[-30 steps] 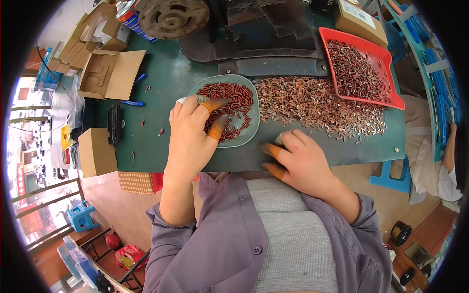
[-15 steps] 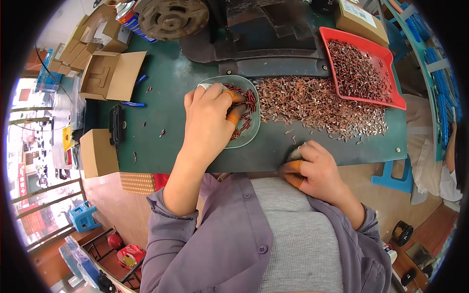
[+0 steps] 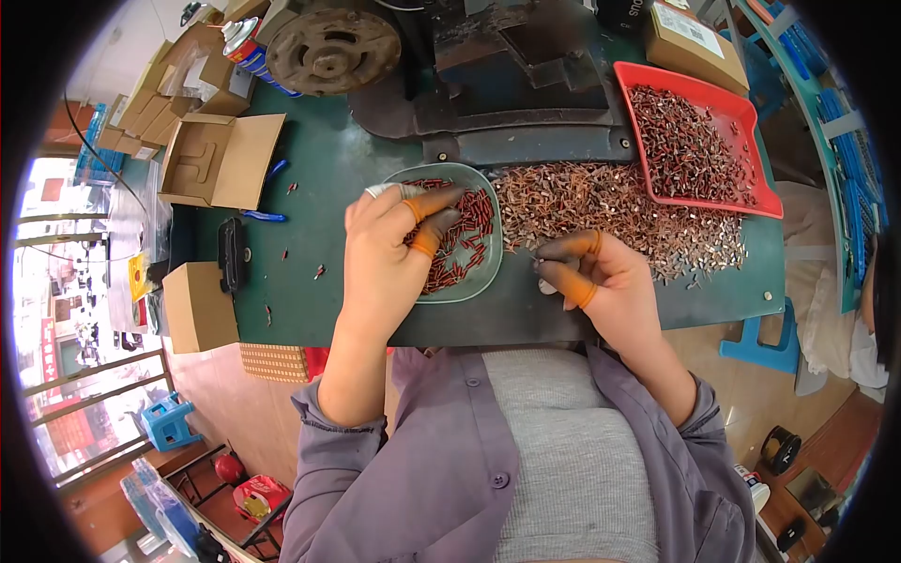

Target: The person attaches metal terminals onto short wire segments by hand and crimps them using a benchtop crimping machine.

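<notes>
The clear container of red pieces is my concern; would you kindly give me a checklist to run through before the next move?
1. Clear container upright on the green table: ok.
2. Left hand at the container: ok, its fingers are over the red pieces.
3. Right hand gripping a piece: cannot tell, too small to make out.
4. Loose pile contained: not ok, it lies spread on the table.
5. Table's left side free of stray pieces: not ok, several lie there.

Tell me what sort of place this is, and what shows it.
Probably a small workshop: a heavy, worn machine stands on the green table, a heap of small metal-looking pieces lies in front of it, and a bowl holds many small red parts.
</notes>
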Available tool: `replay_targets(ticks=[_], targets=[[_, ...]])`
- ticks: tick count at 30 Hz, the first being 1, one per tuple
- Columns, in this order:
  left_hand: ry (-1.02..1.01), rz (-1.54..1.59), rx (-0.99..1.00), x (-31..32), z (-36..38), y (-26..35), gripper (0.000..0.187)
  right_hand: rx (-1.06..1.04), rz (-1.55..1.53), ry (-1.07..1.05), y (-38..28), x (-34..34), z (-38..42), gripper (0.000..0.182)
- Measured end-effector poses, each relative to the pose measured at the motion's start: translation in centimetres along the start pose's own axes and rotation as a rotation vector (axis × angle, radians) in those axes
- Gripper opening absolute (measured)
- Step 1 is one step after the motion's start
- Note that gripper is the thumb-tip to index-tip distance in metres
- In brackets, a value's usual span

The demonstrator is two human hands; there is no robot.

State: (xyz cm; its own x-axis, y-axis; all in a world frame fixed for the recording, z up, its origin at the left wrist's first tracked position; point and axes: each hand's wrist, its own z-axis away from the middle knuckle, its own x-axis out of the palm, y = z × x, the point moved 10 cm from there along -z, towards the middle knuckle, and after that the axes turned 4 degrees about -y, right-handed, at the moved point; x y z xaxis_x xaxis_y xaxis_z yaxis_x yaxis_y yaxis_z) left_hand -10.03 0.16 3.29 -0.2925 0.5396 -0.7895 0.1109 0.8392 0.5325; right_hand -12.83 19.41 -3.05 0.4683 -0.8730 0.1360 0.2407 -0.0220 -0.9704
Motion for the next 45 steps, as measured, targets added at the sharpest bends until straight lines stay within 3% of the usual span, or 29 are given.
replay_targets(ticks=[2,4,5,7,11,16,23,25,26,28,29,31,33,35,45], targets=[[-0.016,0.157,-0.032,0.2,0.2,-0.2,0.021,0.062,-0.021,-0.026,0.1,0.3,-0.3,0.012],[-0.014,0.55,-0.217,1.1,0.8,-1.6,0.021,0.082,-0.046,-0.035,0.1,0.5,-0.6,0.015],[-0.019,0.551,-0.212,1.2,0.9,-1.3,0.021,0.101,-0.069,-0.048,0.2,0.7,-0.7,0.018],[-0.011,0.855,-0.344,2.2,1.8,-1.9,0.02,0.079,-0.1,-0.042,-0.1,1.0,-1.0,0.019],[-0.034,0.944,-0.33,2.7,2.0,-1.0,0.02,0.027,-0.174,-0.06,-0.6,1.8,-1.5,0.019],[-0.055,0.912,-0.08,2.0,1.0,0.8,0.018,0.034,-0.166,-0.048,-0.6,1.9,-2.4,0.016],[-0.063,1.148,-0.155,3.3,0.7,0.3,0.019,0.094,-0.35,-0.134,0.1,4.1,-3.1,0.016],[0.021,1.19,-0.256,3.3,0.9,-0.7,0.018,0.078,-0.333,-0.109,0.0,4.2,-3.2,0.016],[0.024,1.194,-0.262,3.5,1.0,-0.8,0.018,0.061,-0.319,-0.086,-0.2,4.1,-3.2,0.015],[0.152,0.709,-0.145,1.5,0.8,-0.5,0.019,0.045,-0.294,-0.052,-0.3,4.0,-3.4,0.015],[0.155,0.71,-0.148,1.5,0.8,-0.5,0.019,0.02,-0.273,-0.016,-0.6,3.7,-3.6,0.015],[0.232,0.386,-0.003,-0.2,0.8,1.3,0.021,0.017,-0.259,-0.027,-0.5,3.7,-3.7,0.018],[0.227,0.391,0.01,0.0,0.7,1.4,0.023,0.013,-0.246,-0.034,-0.4,3.8,-3.8,0.02],[0.224,0.393,0.021,0.0,0.7,1.6,0.024,-0.122,-0.36,0.0,-1.5,3.7,-3.9,0.018],[0.181,0.462,-0.005,0.2,0.7,1.3,0.026,-0.011,-0.333,-0.021,-0.5,3.0,-3.8,0.012]])
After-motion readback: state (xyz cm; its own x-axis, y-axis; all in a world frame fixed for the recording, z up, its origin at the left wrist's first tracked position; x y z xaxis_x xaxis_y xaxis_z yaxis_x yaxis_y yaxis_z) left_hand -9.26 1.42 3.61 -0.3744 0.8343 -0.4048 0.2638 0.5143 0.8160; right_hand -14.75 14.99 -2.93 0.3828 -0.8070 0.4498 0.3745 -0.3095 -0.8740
